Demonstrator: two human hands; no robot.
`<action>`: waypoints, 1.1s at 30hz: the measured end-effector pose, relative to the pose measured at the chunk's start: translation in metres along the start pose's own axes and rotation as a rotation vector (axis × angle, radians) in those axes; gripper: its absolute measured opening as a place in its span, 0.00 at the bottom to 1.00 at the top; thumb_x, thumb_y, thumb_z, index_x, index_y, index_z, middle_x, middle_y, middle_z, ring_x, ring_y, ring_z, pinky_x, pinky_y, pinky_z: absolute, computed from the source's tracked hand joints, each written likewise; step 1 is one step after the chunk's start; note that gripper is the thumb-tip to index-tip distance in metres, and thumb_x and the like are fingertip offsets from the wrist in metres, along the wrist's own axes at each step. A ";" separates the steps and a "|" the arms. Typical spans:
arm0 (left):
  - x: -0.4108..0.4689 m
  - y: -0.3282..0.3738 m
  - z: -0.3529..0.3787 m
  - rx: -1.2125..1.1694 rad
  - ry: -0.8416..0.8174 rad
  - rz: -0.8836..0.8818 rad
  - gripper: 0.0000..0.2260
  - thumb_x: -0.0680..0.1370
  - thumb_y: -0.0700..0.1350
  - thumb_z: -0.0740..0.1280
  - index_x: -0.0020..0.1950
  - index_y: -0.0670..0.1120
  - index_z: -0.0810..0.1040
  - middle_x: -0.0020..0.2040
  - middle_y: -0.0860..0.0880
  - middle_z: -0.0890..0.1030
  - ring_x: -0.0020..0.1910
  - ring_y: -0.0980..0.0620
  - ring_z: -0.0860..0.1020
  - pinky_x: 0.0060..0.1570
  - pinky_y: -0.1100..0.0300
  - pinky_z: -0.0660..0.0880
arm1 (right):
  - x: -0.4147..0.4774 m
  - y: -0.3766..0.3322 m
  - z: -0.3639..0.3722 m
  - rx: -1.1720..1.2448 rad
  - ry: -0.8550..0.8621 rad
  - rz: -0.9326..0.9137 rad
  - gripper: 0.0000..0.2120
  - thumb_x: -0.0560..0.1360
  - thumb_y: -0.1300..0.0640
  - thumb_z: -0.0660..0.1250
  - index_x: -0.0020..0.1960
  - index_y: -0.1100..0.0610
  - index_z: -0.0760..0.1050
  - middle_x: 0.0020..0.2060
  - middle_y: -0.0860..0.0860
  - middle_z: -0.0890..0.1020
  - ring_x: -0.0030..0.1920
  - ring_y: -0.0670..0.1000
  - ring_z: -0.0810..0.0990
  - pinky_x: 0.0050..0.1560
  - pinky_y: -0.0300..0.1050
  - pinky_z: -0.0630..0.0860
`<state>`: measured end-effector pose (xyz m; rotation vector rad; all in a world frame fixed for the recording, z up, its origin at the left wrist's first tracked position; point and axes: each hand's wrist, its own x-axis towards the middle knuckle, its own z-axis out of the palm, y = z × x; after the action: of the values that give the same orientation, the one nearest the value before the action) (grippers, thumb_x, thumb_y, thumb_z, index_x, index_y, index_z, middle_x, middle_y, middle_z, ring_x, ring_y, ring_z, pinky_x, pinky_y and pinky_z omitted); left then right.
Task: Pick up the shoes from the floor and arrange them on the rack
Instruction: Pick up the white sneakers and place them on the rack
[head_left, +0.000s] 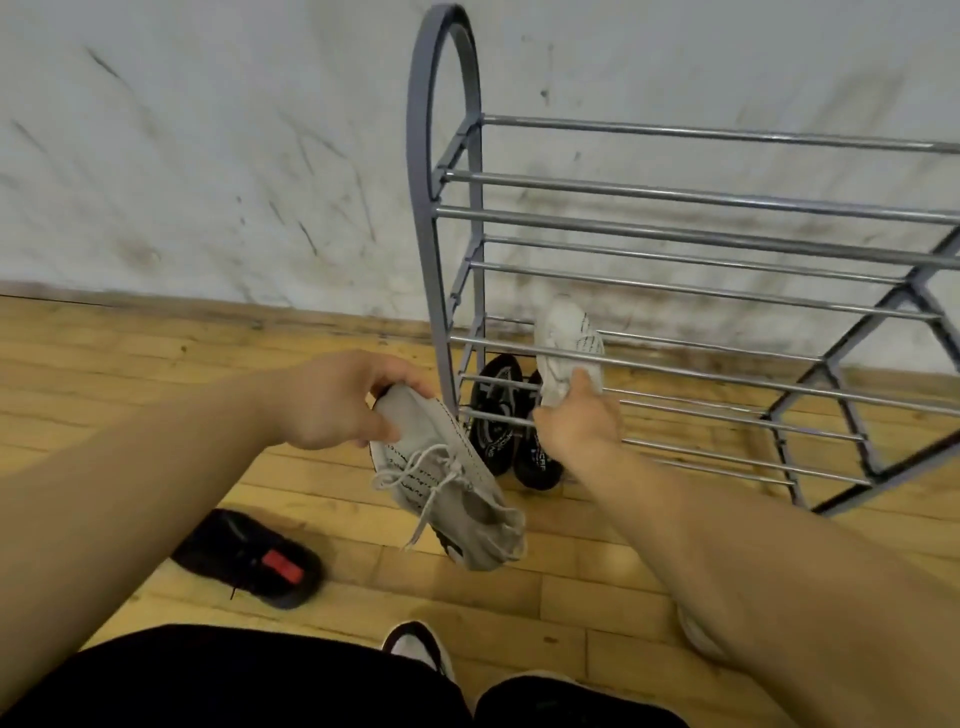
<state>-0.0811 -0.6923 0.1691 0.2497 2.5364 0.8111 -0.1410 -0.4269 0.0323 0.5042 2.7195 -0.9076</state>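
My left hand (332, 400) grips the toe end of a grey laced sneaker (447, 483), which hangs heel down above the floor just left of the rack. My right hand (576, 415) holds the heel of a matching white-grey sneaker (569, 348) that lies on the bars of a lower shelf of the grey metal shoe rack (675, 197). Two black shoes (511, 426) sit side by side on the bottom shelf at its left end. A black shoe with a red patch (254, 558) lies on the wooden floor at lower left.
The rack stands against a scuffed white wall (208, 156), and its upper shelves hold nothing. My legs in dark trousers (260, 680) and a shoe on my foot (415, 649) fill the bottom edge. Something pale (698, 634) shows on the floor under my right forearm.
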 end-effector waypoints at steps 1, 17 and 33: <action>0.002 -0.006 0.000 -0.010 0.002 -0.008 0.22 0.76 0.38 0.75 0.62 0.60 0.79 0.57 0.55 0.81 0.48 0.50 0.84 0.46 0.58 0.82 | 0.009 -0.007 0.006 0.001 0.021 0.037 0.31 0.77 0.47 0.66 0.77 0.46 0.58 0.69 0.64 0.67 0.69 0.66 0.68 0.62 0.56 0.76; -0.004 0.011 -0.006 -0.221 -0.015 0.079 0.22 0.76 0.35 0.73 0.62 0.58 0.80 0.58 0.50 0.80 0.47 0.51 0.84 0.41 0.62 0.81 | -0.078 0.040 -0.090 -0.322 -0.468 -0.454 0.53 0.72 0.31 0.71 0.82 0.40 0.39 0.83 0.47 0.52 0.81 0.55 0.59 0.76 0.51 0.63; -0.011 0.210 0.035 -0.938 -0.117 0.289 0.18 0.79 0.31 0.67 0.61 0.52 0.81 0.56 0.41 0.82 0.48 0.44 0.84 0.39 0.54 0.84 | -0.169 0.107 -0.307 0.053 -0.465 -0.560 0.35 0.78 0.38 0.70 0.76 0.23 0.53 0.76 0.32 0.66 0.75 0.38 0.68 0.76 0.49 0.66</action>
<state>-0.0482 -0.5082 0.2712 0.3260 1.7751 1.9063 0.0227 -0.1998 0.2691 -0.4423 2.4218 -1.0567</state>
